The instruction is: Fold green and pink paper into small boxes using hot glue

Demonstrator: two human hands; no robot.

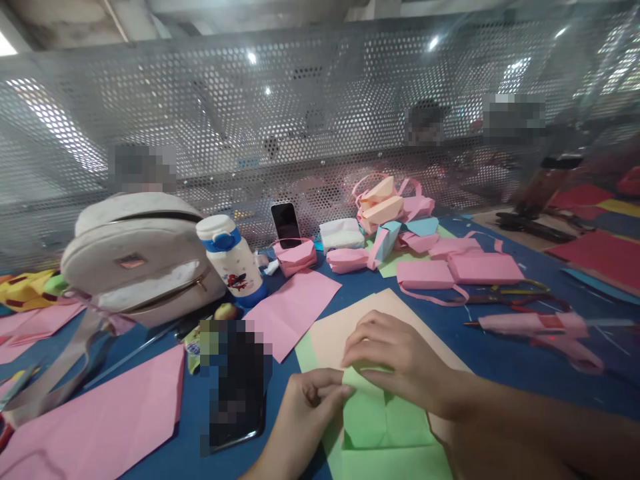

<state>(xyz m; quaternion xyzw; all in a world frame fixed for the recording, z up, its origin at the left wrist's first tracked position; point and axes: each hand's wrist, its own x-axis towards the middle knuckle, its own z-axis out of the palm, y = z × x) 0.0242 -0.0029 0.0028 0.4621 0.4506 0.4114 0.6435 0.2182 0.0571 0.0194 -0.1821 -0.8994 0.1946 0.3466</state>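
Observation:
A light green paper [385, 420] with creases and folded edges lies near the front of the table, on top of peach and green sheets. My left hand [313, 413] pinches its upper left edge between thumb and fingers. Across the top edge of the same paper lies my right hand [395, 353], its fingers bent together over the fold and hiding part of it. Under both hands a peach sheet [400, 310] shows, with a strip of green beside it.
Left are pink sheets [110, 413], a phone [237, 400], a white bottle [235, 267] and a backpack [145, 260]. Folded pink paper pieces [485, 268] and a pink glue gun [540, 325] lie to the right. A perforated metal panel [300, 120] stands behind.

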